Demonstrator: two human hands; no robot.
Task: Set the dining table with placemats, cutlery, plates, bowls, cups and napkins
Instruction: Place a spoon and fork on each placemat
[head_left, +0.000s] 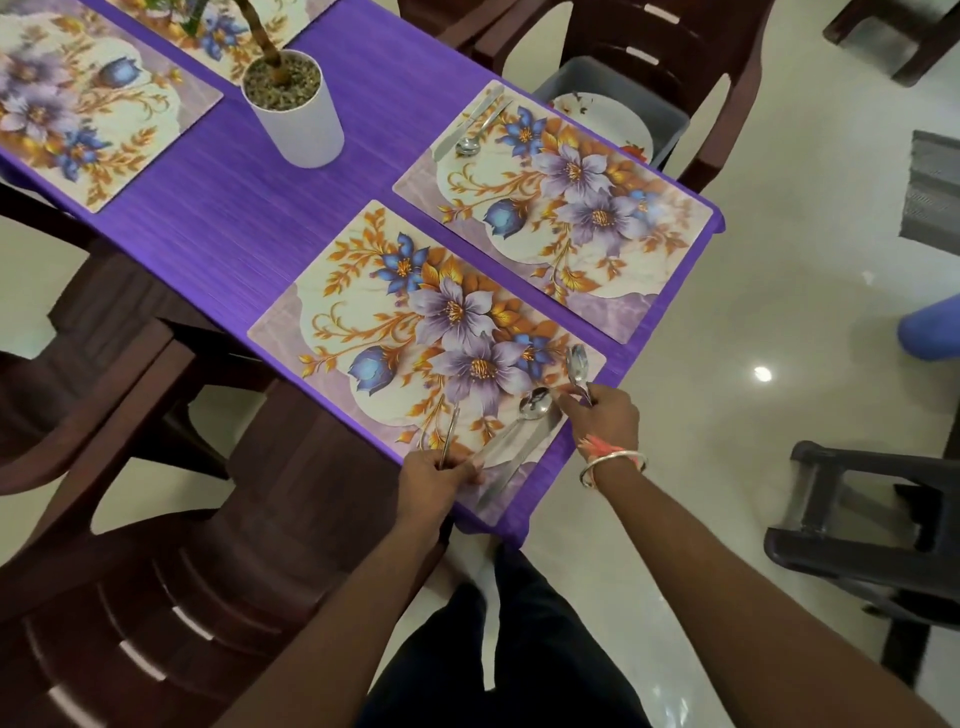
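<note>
A floral placemat (405, 332) lies at the near corner of the purple table (249, 208). My left hand (436, 475) grips a thin metal piece of cutlery (451, 431) at the mat's near edge. A spoon and a knife (519, 431) lie on the mat's near right corner, between my hands. My right hand (605, 415) holds other spoons (577, 366), bowls pointing up, above the mat's right corner. The far right placemat (561, 208) carries a spoon and a knife (475, 127) at its far end. More floral mats (67, 104) lie at the far left.
A white pot with a plant (293, 109) stands mid-table. Dark brown chairs (156, 597) surround the table. A grey bin holding white plates (610, 122) sits on the far chair. A dark plastic stool (872, 525) stands on the glossy floor to the right.
</note>
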